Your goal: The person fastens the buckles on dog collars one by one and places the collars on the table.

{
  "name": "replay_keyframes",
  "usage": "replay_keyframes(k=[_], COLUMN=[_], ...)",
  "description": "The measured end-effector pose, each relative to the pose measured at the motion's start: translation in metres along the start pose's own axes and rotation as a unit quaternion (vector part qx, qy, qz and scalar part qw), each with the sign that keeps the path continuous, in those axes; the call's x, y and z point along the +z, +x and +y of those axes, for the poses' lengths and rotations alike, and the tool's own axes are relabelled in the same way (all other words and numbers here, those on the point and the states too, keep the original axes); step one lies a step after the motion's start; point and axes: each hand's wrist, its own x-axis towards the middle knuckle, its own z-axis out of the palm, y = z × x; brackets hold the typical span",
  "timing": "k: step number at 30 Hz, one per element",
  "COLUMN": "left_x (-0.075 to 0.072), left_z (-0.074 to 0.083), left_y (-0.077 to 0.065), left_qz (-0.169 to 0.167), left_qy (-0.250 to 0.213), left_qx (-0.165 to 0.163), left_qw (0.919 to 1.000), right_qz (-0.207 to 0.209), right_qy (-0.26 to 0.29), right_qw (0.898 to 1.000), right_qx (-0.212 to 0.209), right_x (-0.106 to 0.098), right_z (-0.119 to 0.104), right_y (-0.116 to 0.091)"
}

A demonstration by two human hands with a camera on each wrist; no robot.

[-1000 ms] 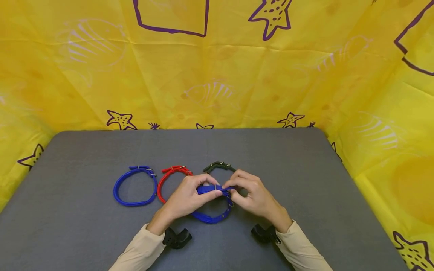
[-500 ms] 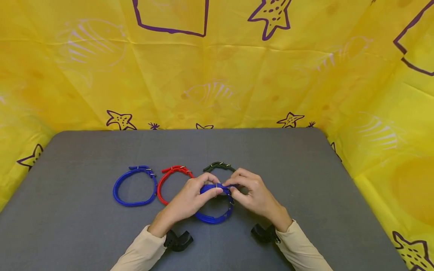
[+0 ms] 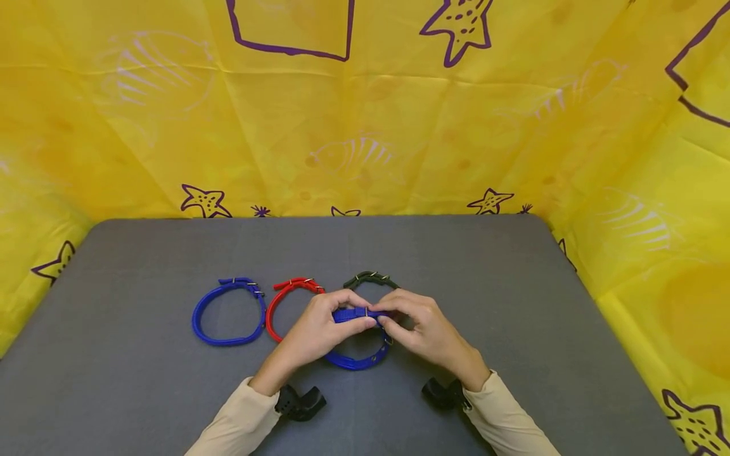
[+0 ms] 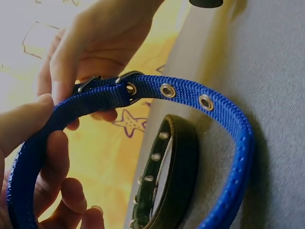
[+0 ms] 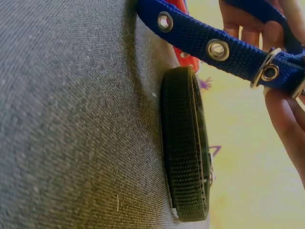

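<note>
A blue dog collar (image 3: 356, 363), with metal eyelets and a buckle, is held in both hands near the middle of the table. My left hand (image 3: 320, 326) pinches its strap between thumb and fingers, left of a metal keeper. Right beside that, the thumb and fingers of my right hand (image 3: 423, 322) grip the buckle part. In the left wrist view the strap's end lies along the blue collar (image 4: 233, 126) by the buckle and a D-ring. The right wrist view shows eyelets along the hanging part of the strap (image 5: 190, 36).
Three buckled collars lie on the grey table (image 3: 513, 285): another blue one (image 3: 198, 323) at left, a red one (image 3: 270, 316) partly behind my left hand, and a dark green one (image 3: 371, 277) beyond my hands. A yellow patterned cloth (image 3: 365, 107) hangs behind and beside the table.
My hands stay in nearly the same place. The right fingertips have shifted slightly left against the strap, and the lower loop of the held collar has risen a little.
</note>
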Motion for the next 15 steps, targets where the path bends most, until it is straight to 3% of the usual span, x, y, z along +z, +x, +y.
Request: replay_keyframes(k=[15], left_x=[-0.011], left_z=[-0.004], left_y=[0.0], left_qz=[-0.002], left_qy=[0.051], left_qx=[-0.005], left_qw=[0.9987], right_qz=[-0.005], right_qy=[0.027], right_qw=[0.998], right_qx=[0.063], right_x=[0.002], right_z=[0.003], right_y=[-0.003])
